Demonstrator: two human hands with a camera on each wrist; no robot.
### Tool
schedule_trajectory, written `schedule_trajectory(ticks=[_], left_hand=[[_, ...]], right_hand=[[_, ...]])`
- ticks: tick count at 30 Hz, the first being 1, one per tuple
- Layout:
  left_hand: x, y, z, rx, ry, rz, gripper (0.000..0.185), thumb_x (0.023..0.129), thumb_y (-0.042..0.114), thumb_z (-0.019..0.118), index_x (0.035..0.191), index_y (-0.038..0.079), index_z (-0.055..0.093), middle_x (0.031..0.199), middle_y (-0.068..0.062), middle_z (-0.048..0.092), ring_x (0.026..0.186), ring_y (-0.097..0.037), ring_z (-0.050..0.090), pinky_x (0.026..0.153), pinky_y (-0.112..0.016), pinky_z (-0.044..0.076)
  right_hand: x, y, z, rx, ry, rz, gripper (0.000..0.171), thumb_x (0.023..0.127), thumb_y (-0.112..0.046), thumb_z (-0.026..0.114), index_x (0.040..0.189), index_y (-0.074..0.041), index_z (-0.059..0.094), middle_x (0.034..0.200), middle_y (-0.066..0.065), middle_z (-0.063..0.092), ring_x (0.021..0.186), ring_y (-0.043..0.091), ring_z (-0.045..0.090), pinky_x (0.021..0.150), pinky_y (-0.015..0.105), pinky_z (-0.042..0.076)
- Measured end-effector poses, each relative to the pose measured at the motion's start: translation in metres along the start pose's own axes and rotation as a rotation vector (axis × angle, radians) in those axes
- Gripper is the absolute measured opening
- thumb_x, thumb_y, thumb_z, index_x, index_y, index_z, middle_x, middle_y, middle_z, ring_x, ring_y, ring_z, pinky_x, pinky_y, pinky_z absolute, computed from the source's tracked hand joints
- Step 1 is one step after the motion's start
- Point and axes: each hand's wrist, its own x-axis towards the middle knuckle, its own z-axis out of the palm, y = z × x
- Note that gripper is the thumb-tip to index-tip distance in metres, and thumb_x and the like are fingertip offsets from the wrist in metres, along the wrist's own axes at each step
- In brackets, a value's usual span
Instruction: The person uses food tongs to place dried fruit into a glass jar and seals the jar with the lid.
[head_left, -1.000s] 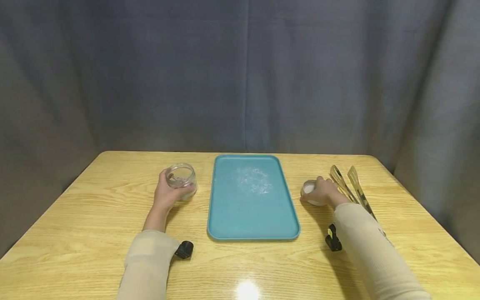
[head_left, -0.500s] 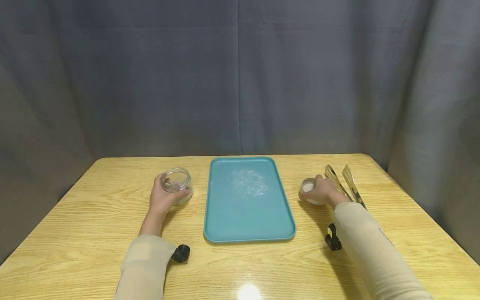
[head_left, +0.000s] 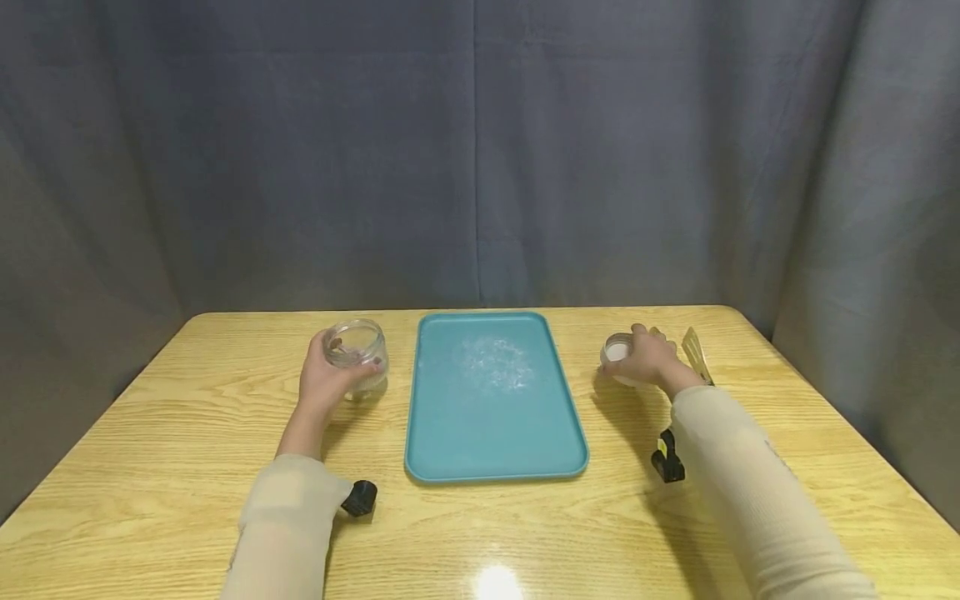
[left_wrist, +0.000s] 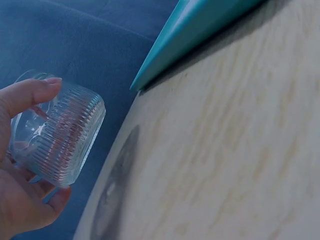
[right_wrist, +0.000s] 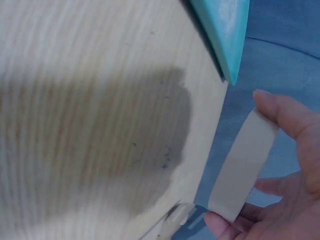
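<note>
My left hand (head_left: pixel 327 372) grips a clear glass jar (left_wrist: pixel 62 135) between thumb and fingers, left of the tray. The jar has ribbed sides and an open top, with something pinkish showing in or through it. It is off the table, its shadow apart from it in the left wrist view. On the right, my right hand (head_left: pixel 648 360) holds a small round off-white container (right_wrist: pixel 243 165) by its edge, thumb on one side and fingertips on the other. Its inside looks white in the head view. This too is raised over the table.
A blue-green tray (head_left: pixel 491 433) with whitish marks lies mid-table between the hands. Gold-coloured slotted tongs (head_left: pixel 696 354) lie behind the right hand, mostly hidden by it and the sleeve. A grey curtain (head_left: pixel 480 150) hangs beyond the wooden table (head_left: pixel 187 442).
Both hands have risen a little, lifting the jar and the off-white container from the table. The right arm now covers more of the tongs. The head view has shifted slightly.
</note>
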Motion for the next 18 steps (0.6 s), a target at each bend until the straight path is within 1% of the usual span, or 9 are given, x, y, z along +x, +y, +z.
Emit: schedule_trajectory(ticks=[2, 4, 7, 9, 11, 13, 15, 16, 18], left_hand=[[0.005, -0.003, 0.003, 0.016, -0.003, 0.026, 0.099, 0.058, 0.030, 0.079, 0.135, 0.012, 0.019, 0.133, -0.014, 0.028, 0.118, -0.035, 0.028, 0.093, -0.047, 0.027], [0.007, -0.001, 0.004, 0.032, -0.009, 0.033, 0.103, 0.055, 0.036, 0.079, 0.135, 0.013, 0.019, 0.133, -0.013, 0.030, 0.118, -0.033, 0.029, 0.093, -0.046, 0.028], [0.007, 0.007, 0.005, 0.042, -0.022, 0.041, 0.099, 0.056, 0.034, 0.079, 0.134, 0.012, 0.021, 0.131, -0.013, 0.032, 0.116, -0.031, 0.032, 0.092, -0.045, 0.030], [0.004, 0.017, 0.006, 0.040, -0.034, 0.038, 0.093, 0.060, 0.024, 0.078, 0.133, 0.010, 0.022, 0.130, -0.013, 0.032, 0.115, -0.030, 0.034, 0.091, -0.043, 0.031], [0.002, 0.025, 0.009, 0.037, -0.045, 0.054, 0.088, 0.063, 0.016, 0.076, 0.133, 0.009, 0.023, 0.129, -0.014, 0.033, 0.114, -0.031, 0.034, 0.091, -0.043, 0.031], [0.001, 0.031, 0.012, 0.033, -0.054, 0.071, 0.087, 0.063, 0.014, 0.075, 0.133, 0.008, 0.023, 0.129, -0.015, 0.033, 0.113, -0.032, 0.035, 0.090, -0.043, 0.032], [0.002, 0.034, 0.016, 0.035, -0.057, 0.085, 0.088, 0.062, 0.015, 0.076, 0.133, 0.008, 0.024, 0.128, -0.016, 0.034, 0.113, -0.033, 0.036, 0.090, -0.043, 0.033], [0.002, 0.036, 0.018, 0.045, -0.057, 0.083, 0.089, 0.061, 0.017, 0.077, 0.133, 0.009, 0.024, 0.129, -0.015, 0.034, 0.112, -0.032, 0.036, 0.088, -0.046, 0.033], [0.002, 0.038, 0.022, 0.049, -0.063, 0.084, 0.090, 0.060, 0.017, 0.077, 0.132, 0.009, 0.024, 0.128, -0.015, 0.035, 0.112, -0.032, 0.037, 0.087, -0.047, 0.034]], right_hand=[[-0.001, -0.001, -0.004, 0.025, -0.012, 0.011, 0.086, 0.072, -0.033, 0.065, 0.130, 0.010, 0.017, 0.116, 0.038, 0.029, 0.103, 0.052, 0.027, 0.079, 0.056, 0.033], [-0.001, -0.004, -0.007, 0.045, -0.016, 0.010, 0.087, 0.073, -0.033, 0.065, 0.132, 0.007, 0.015, 0.117, 0.038, 0.027, 0.105, 0.052, 0.024, 0.079, 0.057, 0.032], [0.000, -0.009, -0.012, 0.069, -0.009, 0.005, 0.088, 0.072, -0.034, 0.066, 0.134, 0.003, 0.015, 0.116, 0.036, 0.026, 0.105, 0.050, 0.024, 0.078, 0.057, 0.033], [0.001, -0.012, -0.015, 0.079, 0.000, -0.001, 0.088, 0.072, -0.035, 0.066, 0.134, 0.002, 0.015, 0.115, 0.035, 0.027, 0.104, 0.049, 0.024, 0.077, 0.056, 0.034], [0.002, -0.015, -0.018, 0.092, 0.011, -0.008, 0.087, 0.072, -0.035, 0.066, 0.134, 0.001, 0.017, 0.115, 0.033, 0.027, 0.103, 0.047, 0.026, 0.075, 0.054, 0.035], [0.003, -0.019, -0.020, 0.109, 0.020, -0.012, 0.086, 0.072, -0.034, 0.066, 0.133, 0.001, 0.018, 0.114, 0.032, 0.028, 0.102, 0.045, 0.027, 0.075, 0.053, 0.036], [0.002, -0.024, -0.023, 0.127, 0.032, -0.018, 0.086, 0.071, -0.034, 0.066, 0.133, 0.001, 0.018, 0.114, 0.030, 0.029, 0.102, 0.044, 0.027, 0.075, 0.052, 0.036], [0.002, -0.026, -0.024, 0.135, 0.037, -0.024, 0.085, 0.071, -0.034, 0.066, 0.133, 0.001, 0.019, 0.114, 0.030, 0.029, 0.103, 0.044, 0.027, 0.075, 0.052, 0.036], [0.002, -0.032, -0.025, 0.151, 0.041, -0.032, 0.086, 0.071, -0.034, 0.066, 0.133, 0.001, 0.018, 0.114, 0.029, 0.029, 0.103, 0.043, 0.027, 0.076, 0.051, 0.036]])
